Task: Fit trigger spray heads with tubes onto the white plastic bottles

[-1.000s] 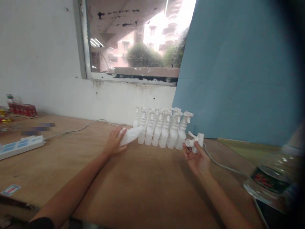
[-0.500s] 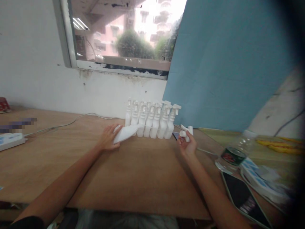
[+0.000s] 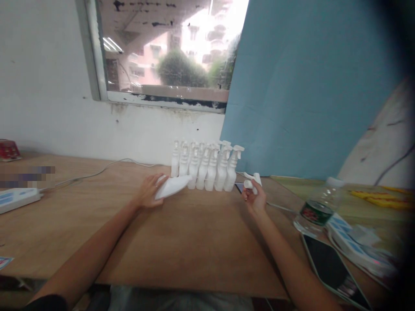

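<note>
**Full grips, tight quarters**

The left hand (image 3: 149, 191) is closing around a white plastic spray-bottle body (image 3: 171, 186), leaning it over so the neck is pointing toward three o'clock. At two o'clock from the table's middle, the right hand (image 3: 256, 199) is pinching a white plastic trigger head (image 3: 256, 183) between its fingers.

And here's the danger: that neck is reaching close to the tightly packed white spray bottles (image 3: 210, 175), standing upright at twelve o'clock. A careless push could be tipping one into its neighbours. A loose pinch could be letting the trigger head drop. Out toward three o'clock, the right forearm (image 3: 285, 259) is passing near the black-screened phone (image 3: 332, 270), so a wide elbow could be nudging it against the clear, green-labelled water bottle (image 3: 316, 211).

Counting up: two hands are working, holding one bottle body and one trigger head. Seven standing bodies are showing along the front; more are hiding behind, and I cannot tell how many. One phone, one water bottle and two white-and-blue power strips (image 3: 19, 199), at nine and three, are lying or standing on the brown wooden table (image 3: 194, 242).
</note>
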The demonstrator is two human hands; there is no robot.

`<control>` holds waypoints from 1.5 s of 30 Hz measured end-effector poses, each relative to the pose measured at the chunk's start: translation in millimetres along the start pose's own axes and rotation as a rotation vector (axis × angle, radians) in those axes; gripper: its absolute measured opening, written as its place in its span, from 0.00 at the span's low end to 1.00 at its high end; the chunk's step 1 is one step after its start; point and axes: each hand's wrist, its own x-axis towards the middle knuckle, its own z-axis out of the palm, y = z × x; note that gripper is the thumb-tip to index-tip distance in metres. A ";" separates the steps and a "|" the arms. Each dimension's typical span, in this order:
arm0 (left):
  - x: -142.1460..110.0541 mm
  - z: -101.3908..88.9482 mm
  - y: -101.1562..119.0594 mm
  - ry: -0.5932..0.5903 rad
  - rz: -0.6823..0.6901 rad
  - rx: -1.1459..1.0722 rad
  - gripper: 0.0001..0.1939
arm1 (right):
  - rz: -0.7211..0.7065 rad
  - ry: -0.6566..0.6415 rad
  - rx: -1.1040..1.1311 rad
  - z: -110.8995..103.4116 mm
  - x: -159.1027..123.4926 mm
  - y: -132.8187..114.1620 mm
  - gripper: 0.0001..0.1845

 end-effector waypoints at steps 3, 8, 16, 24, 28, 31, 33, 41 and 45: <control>-1.3 2.9 -2.6 0.019 0.014 0.001 0.44 | -0.014 0.015 -0.022 -1.1 1.2 0.6 0.18; -3.4 7.0 -6.7 0.033 0.011 -0.009 0.44 | -0.024 0.038 -0.064 -0.2 0.3 3.3 0.18; 0.1 2.8 4.7 -0.041 0.194 -0.038 0.44 | 0.230 -0.222 -0.260 13.2 -15.5 -1.6 0.19; 8.9 0.5 37.2 -0.071 0.265 -0.050 0.41 | 0.284 -0.592 -0.444 29.2 -44.1 18.4 0.21; 9.6 1.0 49.1 -0.131 0.287 -0.079 0.39 | 0.336 -0.618 -0.392 28.2 -50.1 34.4 0.22; 8.7 3.5 52.3 -0.152 0.278 -0.101 0.39 | 0.375 -0.620 -0.346 28.4 -55.2 41.2 0.23; 8.0 5.8 53.1 -0.167 0.267 -0.111 0.39 | 0.384 -0.627 -0.327 29.1 -59.4 44.9 0.24; 7.4 10.3 60.1 -0.176 0.184 -0.066 0.46 | 0.329 -0.546 -0.345 29.9 -67.5 57.1 0.26; 7.7 14.4 64.4 -0.141 0.091 -0.002 0.51 | 0.285 -0.567 -0.360 28.2 -63.6 60.4 0.28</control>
